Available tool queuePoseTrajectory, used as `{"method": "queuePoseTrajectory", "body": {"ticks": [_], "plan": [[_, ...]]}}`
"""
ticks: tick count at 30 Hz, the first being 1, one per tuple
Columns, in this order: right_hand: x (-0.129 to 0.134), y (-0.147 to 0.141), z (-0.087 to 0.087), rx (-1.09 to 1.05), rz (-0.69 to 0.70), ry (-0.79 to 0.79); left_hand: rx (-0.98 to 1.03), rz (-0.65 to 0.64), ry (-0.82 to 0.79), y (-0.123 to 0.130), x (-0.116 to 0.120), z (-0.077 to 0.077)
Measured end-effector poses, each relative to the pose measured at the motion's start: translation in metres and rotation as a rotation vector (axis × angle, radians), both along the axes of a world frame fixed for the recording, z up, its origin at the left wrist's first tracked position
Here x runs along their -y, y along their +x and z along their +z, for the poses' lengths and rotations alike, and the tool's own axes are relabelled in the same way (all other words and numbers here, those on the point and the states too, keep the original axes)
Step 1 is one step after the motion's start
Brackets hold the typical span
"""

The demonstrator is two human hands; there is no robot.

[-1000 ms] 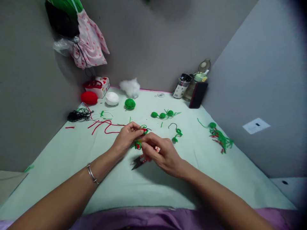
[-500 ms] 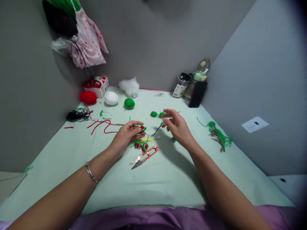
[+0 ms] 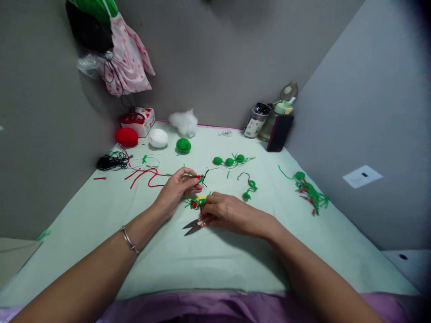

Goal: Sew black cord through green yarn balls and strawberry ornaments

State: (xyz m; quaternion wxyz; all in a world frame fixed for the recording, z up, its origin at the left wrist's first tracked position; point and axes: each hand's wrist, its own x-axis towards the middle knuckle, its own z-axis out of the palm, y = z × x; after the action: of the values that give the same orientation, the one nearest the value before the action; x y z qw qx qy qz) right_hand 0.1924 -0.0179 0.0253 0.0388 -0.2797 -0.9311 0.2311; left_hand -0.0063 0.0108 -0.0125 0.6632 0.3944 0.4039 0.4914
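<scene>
My left hand (image 3: pixel 178 186) pinches a small red and green crocheted piece (image 3: pixel 201 178), from which dark thread ends stick out. Just in front, my right hand (image 3: pixel 224 210) is lowered with its fingers curled round the orange-handled thread snips (image 3: pixel 197 225). The snips' two blades point left, apart from each other, over the cloth. Between the hands lie red and green crocheted pieces (image 3: pixel 194 204) and a yellow-handled tool (image 3: pixel 201 197), both partly hidden by my right fingers.
Green balls (image 3: pixel 229 162) and a curled green piece (image 3: pixel 252 185) lie beyond my right hand. Red yarn (image 3: pixel 156 179) and black thread (image 3: pixel 112 161) are at left, yarn scraps (image 3: pixel 311 195) at right. A phone (image 3: pixel 280 133) leans at the back.
My right hand has come down and left from above the table, off the dark thread, and onto the snips' handles. My left hand still holds the small piece.
</scene>
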Motion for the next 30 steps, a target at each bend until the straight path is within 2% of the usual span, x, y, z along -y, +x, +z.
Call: {"method": "queuePoseTrajectory", "body": {"ticks": [4,7,9,11,17,30], "plan": [[-0.005,0.006,0.008,-0.096,-0.022,-0.171,0.009,0.0,0.025,-0.001,-0.002,-0.002],[-0.009,0.011,0.017,-0.229,-0.203,-0.271,0.004,0.004,0.026,-0.001,-0.003,-0.001],[-0.013,0.015,0.019,-0.316,-0.33,-0.264,-0.003,0.006,0.036,-0.001,-0.002,0.001],[-0.016,0.017,0.019,-0.355,-0.402,-0.239,0.002,0.015,0.051,-0.001,-0.002,0.002],[-0.02,0.019,0.01,-0.273,-0.593,-0.083,0.035,0.06,0.04,-0.001,-0.002,0.003],[-0.018,0.018,0.01,-0.211,-0.602,0.042,0.063,0.051,-0.004,0.002,0.001,0.007]]}}
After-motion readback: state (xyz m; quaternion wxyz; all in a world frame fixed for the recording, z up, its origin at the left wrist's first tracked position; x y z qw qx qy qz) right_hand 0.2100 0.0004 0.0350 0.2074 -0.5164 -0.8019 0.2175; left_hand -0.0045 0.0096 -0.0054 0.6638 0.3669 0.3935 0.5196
